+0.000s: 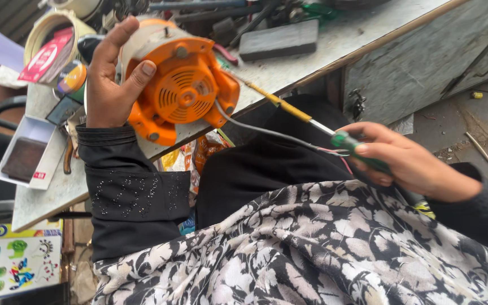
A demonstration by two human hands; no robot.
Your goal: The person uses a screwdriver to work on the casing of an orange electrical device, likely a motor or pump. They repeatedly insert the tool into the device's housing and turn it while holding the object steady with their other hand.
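My left hand (110, 79) grips an orange and cream electric motor (179, 85) with a vented round end cap, holding it at the edge of a worn grey workbench (334, 42). Grey wires (266, 131) trail from the motor toward my right hand (410, 161). That hand is closed around the green handle of a screwdriver (357, 149), whose yellow shaft (289, 107) points up toward the motor, tip close to its side. Loose wire ends lie against the handle.
A dark flat block (280, 38) and tools lie on the bench behind the motor. Tins, a red packet (46, 56) and a small white box (26, 152) sit at the left. A patterned black and white cloth (312, 248) covers my lap.
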